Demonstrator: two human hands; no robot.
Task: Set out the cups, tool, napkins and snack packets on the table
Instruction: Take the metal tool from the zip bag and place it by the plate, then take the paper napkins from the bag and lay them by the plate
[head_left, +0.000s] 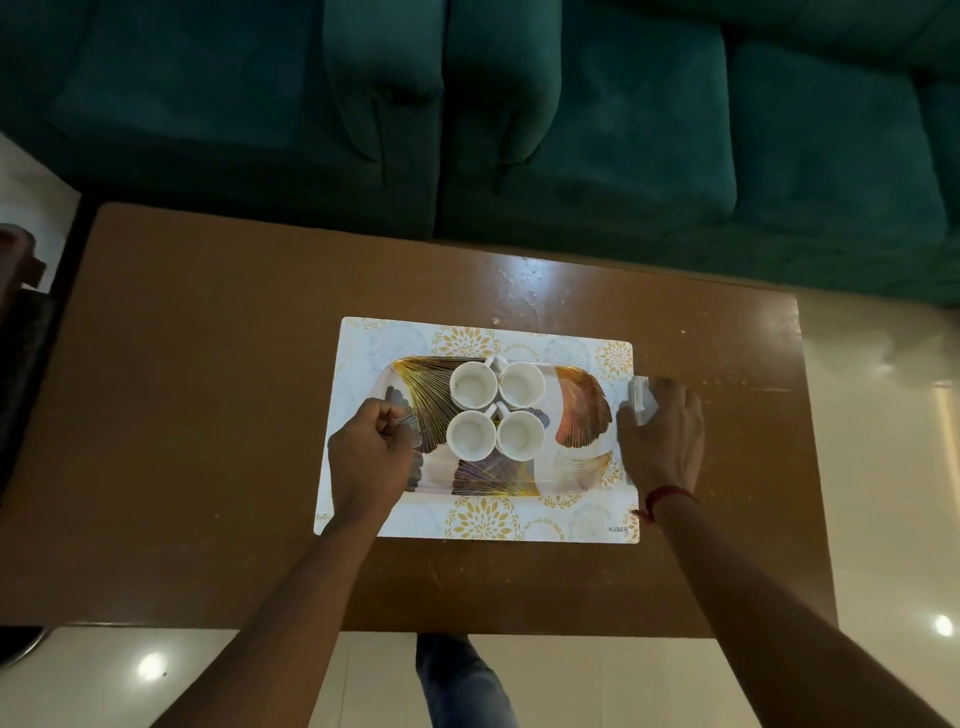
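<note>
Several white cups (496, 409) stand close together in the middle of a patterned tray (579, 410). The tray rests on a white and gold placemat (483, 522) on the brown table (208, 389). My left hand (371, 457) is closed around the tray's left rim. Over the tray's right end lies my right hand (662, 441), gripping it, with a small white wrapped object (640, 397) at its fingertips. No napkins or snack packets show apart from that object.
A dark green sofa (519, 119) runs along the far side of the table. Pale glossy floor (883, 467) surrounds the table on the right and near side. A dark piece of furniture (21, 322) stands at the left edge. My leg (462, 680) shows below the table's near edge.
</note>
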